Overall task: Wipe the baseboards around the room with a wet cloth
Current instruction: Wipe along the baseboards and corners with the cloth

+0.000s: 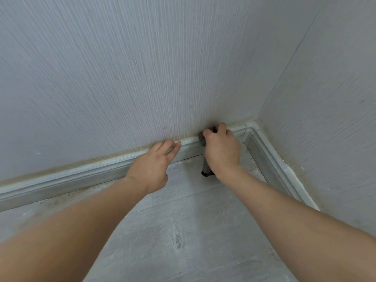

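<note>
Head view, room corner, looking down.

Pale grey moulded baseboard point(81, 176) runs along the foot of the wall from the left edge to the corner, then turns and continues along the right-hand wall toward the lower right. Yellowish-brown staining shows in a band where the grey vertically ribbed wallpaper point(142, 68) meets the top edge of the baseboard.

Right hand point(221, 149): fingers curled, clamped on a dark grey crumpled cloth point(205, 169). The hand presses the cloth against the top edge and face of the baseboard, a short way left of the corner. Most of the cloth is hidden by the hand; a dark bit shows above the knuckles at the top edge, and a tail hangs below the wrist down to the floor. Wetness of the cloth: cannot tell.

Left hand point(152, 165): fingers straight and close together, fingertips resting on the top edge of the baseboard, just left of the right hand. Holds nothing. The two hands are near each other but not touching.

Light grey wood-grain plank floor point(183, 231) lies under both forearms; pale specks and dusty smears lie along the floor beside the baseboard on the left run.
</note>
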Available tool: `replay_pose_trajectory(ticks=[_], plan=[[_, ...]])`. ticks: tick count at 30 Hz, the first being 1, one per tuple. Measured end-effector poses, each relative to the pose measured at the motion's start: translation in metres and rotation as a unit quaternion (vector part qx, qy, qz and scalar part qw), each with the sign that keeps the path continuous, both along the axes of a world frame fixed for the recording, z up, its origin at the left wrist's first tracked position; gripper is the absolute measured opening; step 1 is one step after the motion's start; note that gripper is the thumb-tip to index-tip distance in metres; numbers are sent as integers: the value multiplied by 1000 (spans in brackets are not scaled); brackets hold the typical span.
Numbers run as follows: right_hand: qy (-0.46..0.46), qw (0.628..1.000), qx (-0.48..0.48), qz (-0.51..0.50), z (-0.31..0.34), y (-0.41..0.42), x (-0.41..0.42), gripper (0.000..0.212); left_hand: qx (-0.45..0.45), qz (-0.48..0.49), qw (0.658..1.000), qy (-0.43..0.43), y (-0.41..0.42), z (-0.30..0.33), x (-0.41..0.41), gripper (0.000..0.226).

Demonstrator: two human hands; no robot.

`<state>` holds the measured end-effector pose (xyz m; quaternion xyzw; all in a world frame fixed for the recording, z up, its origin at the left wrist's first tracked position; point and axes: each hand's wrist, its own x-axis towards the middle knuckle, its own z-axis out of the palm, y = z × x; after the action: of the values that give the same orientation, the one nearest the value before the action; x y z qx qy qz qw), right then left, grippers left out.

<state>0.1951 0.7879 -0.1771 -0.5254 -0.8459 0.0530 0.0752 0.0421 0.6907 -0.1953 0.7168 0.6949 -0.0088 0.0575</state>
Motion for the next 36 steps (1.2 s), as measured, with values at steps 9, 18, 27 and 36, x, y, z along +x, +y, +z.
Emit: replay_pose_trajectory(ticks=[9, 18, 27, 36], plan=[[-59, 989, 50, 126, 0, -17, -12, 30, -5, -15, 1000, 16, 4, 8, -2, 84], [-101, 994, 17, -28, 4, 33, 37, 25, -10, 1, 1000, 14, 5, 8, 4, 84], [-72, 994, 25, 76, -5, -1, -4, 22, -6, 17, 1000, 9, 5, 11, 9, 82], [-47, 994, -3, -103, -3, 53, 50, 27, 35, 13, 999, 28, 13, 7, 39, 74]])
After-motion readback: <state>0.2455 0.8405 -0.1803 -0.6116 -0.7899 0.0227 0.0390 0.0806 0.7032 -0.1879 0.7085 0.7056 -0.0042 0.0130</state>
